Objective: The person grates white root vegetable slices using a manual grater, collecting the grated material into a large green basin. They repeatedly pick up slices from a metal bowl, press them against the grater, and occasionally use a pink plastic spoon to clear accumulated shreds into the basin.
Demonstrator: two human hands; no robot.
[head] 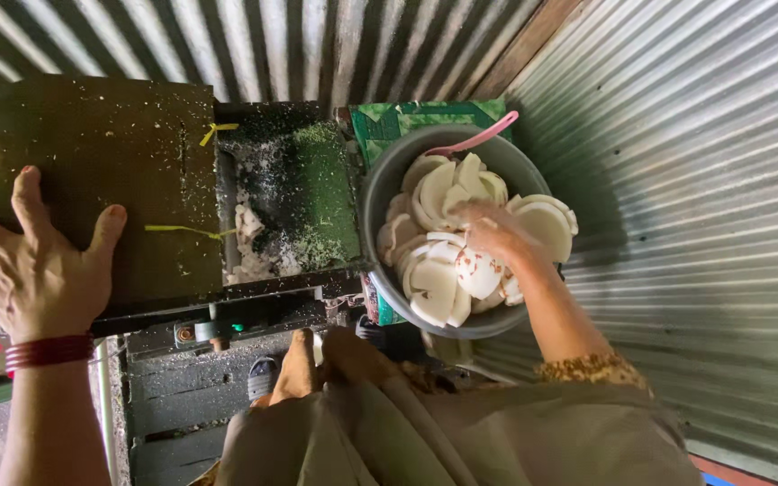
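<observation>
My left hand [33,261] lies flat with spread fingers on the dark green lid [128,171] of a grinding machine. My right hand [490,232] reaches into a grey basin [380,193] piled with white coconut pieces [438,193] and closes on one piece [479,273]. The machine's open hopper [285,193] sits between the two hands, with white shreds and bits stuck inside it.
Corrugated metal sheeting [677,180] rises behind and to the right. A pink handle [483,135] sticks out over the basin's far rim, and green patterned cloth [425,115] lies under it. My lap in beige cloth [425,432] fills the bottom. A foot in a sandal [265,376] shows below the machine.
</observation>
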